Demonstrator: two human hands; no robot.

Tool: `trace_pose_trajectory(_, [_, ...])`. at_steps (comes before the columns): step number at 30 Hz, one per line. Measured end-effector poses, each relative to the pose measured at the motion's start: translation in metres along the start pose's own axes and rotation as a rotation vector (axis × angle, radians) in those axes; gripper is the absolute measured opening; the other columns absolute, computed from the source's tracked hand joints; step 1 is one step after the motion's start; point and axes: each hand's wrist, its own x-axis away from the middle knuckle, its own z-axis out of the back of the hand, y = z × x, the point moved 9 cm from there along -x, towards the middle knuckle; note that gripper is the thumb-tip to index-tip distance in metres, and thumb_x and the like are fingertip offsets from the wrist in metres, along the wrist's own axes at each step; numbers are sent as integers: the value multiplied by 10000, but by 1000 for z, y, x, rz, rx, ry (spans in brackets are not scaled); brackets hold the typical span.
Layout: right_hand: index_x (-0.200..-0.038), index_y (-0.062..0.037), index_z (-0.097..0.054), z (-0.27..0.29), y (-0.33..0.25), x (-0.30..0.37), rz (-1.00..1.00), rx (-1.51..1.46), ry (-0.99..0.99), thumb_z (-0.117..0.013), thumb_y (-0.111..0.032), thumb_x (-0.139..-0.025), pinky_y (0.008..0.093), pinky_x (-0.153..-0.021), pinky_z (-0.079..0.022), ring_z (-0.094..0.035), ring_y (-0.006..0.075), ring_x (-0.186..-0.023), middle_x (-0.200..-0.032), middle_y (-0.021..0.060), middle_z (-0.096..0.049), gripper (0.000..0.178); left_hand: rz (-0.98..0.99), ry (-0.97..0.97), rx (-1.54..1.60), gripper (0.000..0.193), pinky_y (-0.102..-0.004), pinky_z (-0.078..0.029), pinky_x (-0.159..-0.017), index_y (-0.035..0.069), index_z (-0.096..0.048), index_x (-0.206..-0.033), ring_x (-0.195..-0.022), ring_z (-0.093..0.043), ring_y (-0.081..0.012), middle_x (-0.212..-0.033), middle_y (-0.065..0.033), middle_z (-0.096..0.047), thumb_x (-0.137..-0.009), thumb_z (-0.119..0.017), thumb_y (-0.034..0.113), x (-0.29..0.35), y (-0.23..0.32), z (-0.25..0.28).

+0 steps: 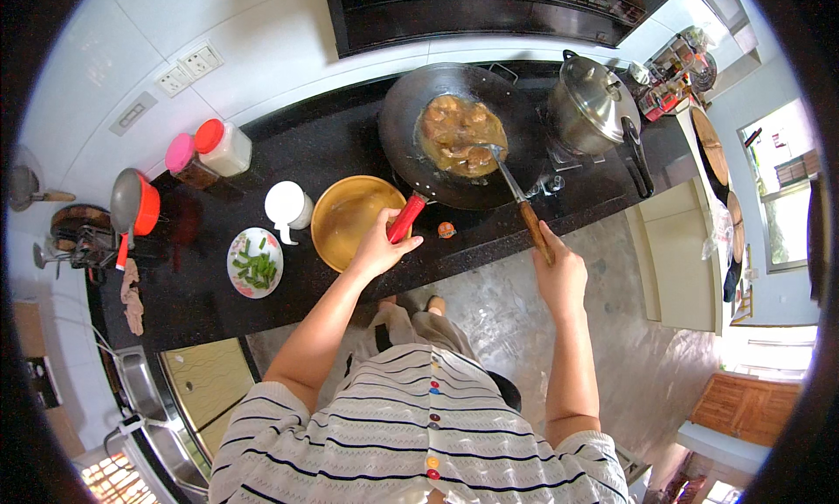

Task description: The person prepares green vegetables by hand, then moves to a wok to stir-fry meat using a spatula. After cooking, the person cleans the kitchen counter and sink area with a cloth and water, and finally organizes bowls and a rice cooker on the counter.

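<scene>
The round, dark metal wok [404, 124] sat straight ahead of the person, its centre falling between the two hands, and from where I stood everything hung on that. The left hand [377, 252] was wrapped around the end of the wok's smooth red handle [408, 217], which slanted forward and rightward to the near rim; this hand looked the nearer one to the pan. The right hand [562, 275], well apart from it, was clasped around the brown wooden grip of a long, metal-bladed spatula [519, 196]. The spatula's long axis ran forward and leftward, over the rim, its blade down among glossy brown chunks of food [444, 119] in sauce. A wide yellow bowl [350, 220] stood just beside the left hand.
</scene>
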Motion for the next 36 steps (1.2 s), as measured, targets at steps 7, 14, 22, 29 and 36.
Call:
trace_pose_trajectory(7, [-1296,-211,-594,6,-8,-21,22,-62,103,-661,-161,-823,425,-710,-526,-660,345,-793,-890,165,-671,480,-4,9,-48,653,-372,-488,-861,62,-458,-1228,-967,-640,-255,-1041,-139,-655,-758,-808,350,2,9,4])
trace_pose_trajectory(14, [-1335,-225,-545,-58,-28,-68,98,-35,158,-622,-171,-850,456,-681,-528,-650,354,-757,-877,164,-653,495,23,-9,-39,679,-370,-486,-874,69,-455,-1239,-979,-638,-260,-1050,-142,-653,-750,-812,376,2,5,3])
trace_pose_trajectory(22, [-1342,-252,-548,-89,-18,-63,139,-76,134,-626,-144,-841,454,-672,-533,-651,342,-743,-813,146,-649,518,-13,-27,34,719,-371,-478,-891,72,-449,-1250,-1019,-623,-262,-1117,-161,-630,-733,-822,404,-6,-15,1])
trace_pose_trajectory(29, [-1309,-247,-581,-52,-7,-34,78,-90,142,-650,-125,-827,428,-710,-529,-652,344,-773,-857,162,-657,502,-6,-50,24,642,-338,-460,-906,43,-483,-1208,-1009,-593,-202,-1101,-110,-608,-746,-830,324,-11,-8,10])
trace_pose_trajectory(36, [-1290,-253,-602,-23,-12,5,58,-74,50,-670,-86,-805,409,-735,-529,-658,338,-805,-869,151,-659,517,7,-55,-13,667,-357,-468,-880,57,-486,-1197,-977,-613,-242,-1080,-147,-621,-724,-837,369,-10,-8,13])
